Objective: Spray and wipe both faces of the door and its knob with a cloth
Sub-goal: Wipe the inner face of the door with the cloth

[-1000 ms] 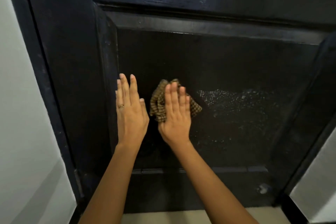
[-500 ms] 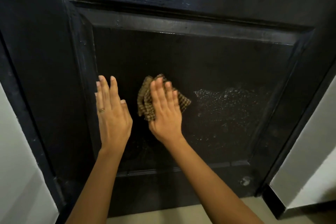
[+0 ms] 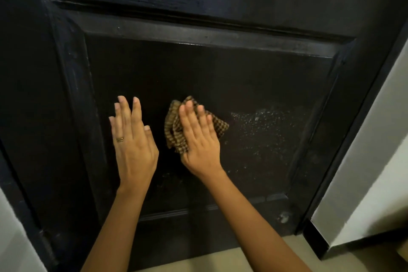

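While the checked cloth (image 3: 173, 130) is pressed on the door panel (image 3: 220, 77) by the flat right hand (image 3: 199, 139), the left hand (image 3: 132, 141) is laid open beside it. Next, the droplets (image 3: 265, 126) rightward are probably to be wiped.

The right hand (image 3: 199, 139) covered much of the cloth (image 3: 173, 130), so its full shape could not be told. The door (image 3: 220, 68) ran past the top edge. A pale spot (image 3: 283, 217) low on it was perhaps a scuff.

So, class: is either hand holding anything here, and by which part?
The right hand presses the checked cloth flat on the door, palm over its middle; the left hand holds nothing.
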